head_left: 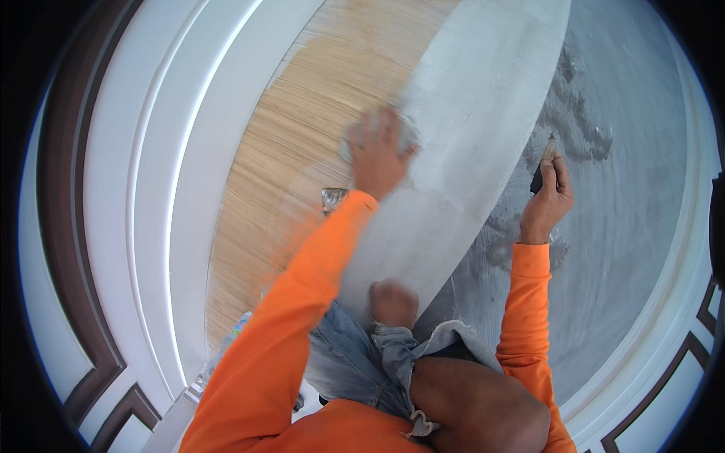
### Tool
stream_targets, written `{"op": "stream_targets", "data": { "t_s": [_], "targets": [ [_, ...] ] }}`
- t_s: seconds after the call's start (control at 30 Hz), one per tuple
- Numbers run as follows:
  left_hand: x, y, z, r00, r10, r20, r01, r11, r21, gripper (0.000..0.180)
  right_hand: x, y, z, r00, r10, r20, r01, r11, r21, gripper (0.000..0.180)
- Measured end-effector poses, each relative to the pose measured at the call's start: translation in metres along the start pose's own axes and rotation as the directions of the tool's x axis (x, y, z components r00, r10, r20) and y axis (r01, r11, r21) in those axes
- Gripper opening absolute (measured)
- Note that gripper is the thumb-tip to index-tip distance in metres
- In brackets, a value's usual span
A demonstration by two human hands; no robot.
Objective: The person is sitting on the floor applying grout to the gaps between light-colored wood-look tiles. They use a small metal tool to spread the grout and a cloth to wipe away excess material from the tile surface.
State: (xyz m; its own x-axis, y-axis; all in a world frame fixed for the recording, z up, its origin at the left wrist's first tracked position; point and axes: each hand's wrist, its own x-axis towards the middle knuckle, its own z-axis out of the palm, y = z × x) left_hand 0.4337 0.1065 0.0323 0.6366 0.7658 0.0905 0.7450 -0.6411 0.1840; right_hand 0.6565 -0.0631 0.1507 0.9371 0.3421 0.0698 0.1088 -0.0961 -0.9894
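Observation:
My left hand (377, 155), blurred, presses a greyish-white cloth or pad (411, 136) against a wood-grain surface (302, 113), near its border with a whitish, hazy strip (461, 113). The pad's exact kind is smeared by motion. On the right, my right hand (550, 196) is closed around a small slim tool (550, 147) with a pale shaft and a dark tip. A black part of it shows beside the fingers; I cannot make out its kind. That hand is over a grey, streaked surface (619, 98). Next to my left sleeve lies a shiny metallic piece (334, 198).
White moulding (181, 151) with dark brown trim (64, 189) runs along the left. A pale curved border (683, 196) closes off the right side. Dark wet-looking smears (578, 113) mark the grey surface. My bare foot (394, 302) and bent knee (476, 404) are close in front.

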Motion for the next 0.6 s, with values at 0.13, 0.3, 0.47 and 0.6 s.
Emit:
{"op": "stream_targets", "data": {
  "t_s": [0.13,0.3,0.47,0.6],
  "targets": [
    [-0.085,0.130,-0.004,0.959,0.261,0.111,-0.218,0.928,-0.302,0.084,0.004,-0.003,-0.028,0.999,0.000,-0.042,0.000,1.000,-0.012,0.035],
    [-0.164,0.189,-0.004,0.849,0.514,0.120,-0.418,0.793,-0.442,0.071,-0.006,-0.002,-0.045,0.998,-0.047,-0.033,0.045,0.998,-0.037,0.036],
    [-0.090,0.111,0.008,0.896,0.443,-0.016,-0.439,0.882,-0.173,0.058,-0.012,-0.014,-0.089,0.994,-0.086,-0.070,0.075,0.986,-0.147,0.033],
    [0.023,0.006,0.015,0.993,0.069,-0.098,-0.053,0.987,0.155,0.061,-0.020,-0.013,-0.128,0.995,-0.061,-0.073,0.045,0.976,-0.213,0.034]
  ]
}}
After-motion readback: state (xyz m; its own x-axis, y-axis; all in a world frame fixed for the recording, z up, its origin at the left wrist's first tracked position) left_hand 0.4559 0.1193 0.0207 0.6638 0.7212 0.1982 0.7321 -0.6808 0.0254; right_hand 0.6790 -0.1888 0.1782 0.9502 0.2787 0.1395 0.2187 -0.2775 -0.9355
